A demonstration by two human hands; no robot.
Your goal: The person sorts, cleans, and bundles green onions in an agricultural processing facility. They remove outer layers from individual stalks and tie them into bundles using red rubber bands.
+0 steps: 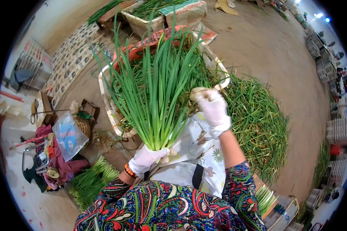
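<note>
Green chives point(156, 88) are gathered into a single upright bunch at the centre of the frame, the blades fanning out toward the top and the pale stem ends pinched together at the bottom. The bunch is gripped at its base by the left hand point(148, 158), which is covered by a white glove and closed tightly around the stems; a band of orange beads point(129, 171) is worn at that wrist. The right hand point(214, 109), also gloved in white, is raised at the right of the bunch, just beside its outer blades; its fingers are curled, and something pale appears to be held at the fingertips, though what it is cannot be told. Both forearms are covered by brightly patterned sleeves point(239, 184) entering from the lower edge, and a white floral apron point(196, 154) is spread over the lap beneath the hands. Behind the bunch, a white tub point(104, 92) filled with more greens is seen, with an orange crate point(142, 44) above it and further filled boxes in the upper part of the frame. A loose heap of trimmed greens point(258, 123) is spread over the earthen floor at the right. Tied bundles point(90, 179) are laid at the lower left, near a clear plastic bag point(67, 134) and a small woven basket point(83, 125). Stacked white crates point(337, 129) are lined along the right edge.
</note>
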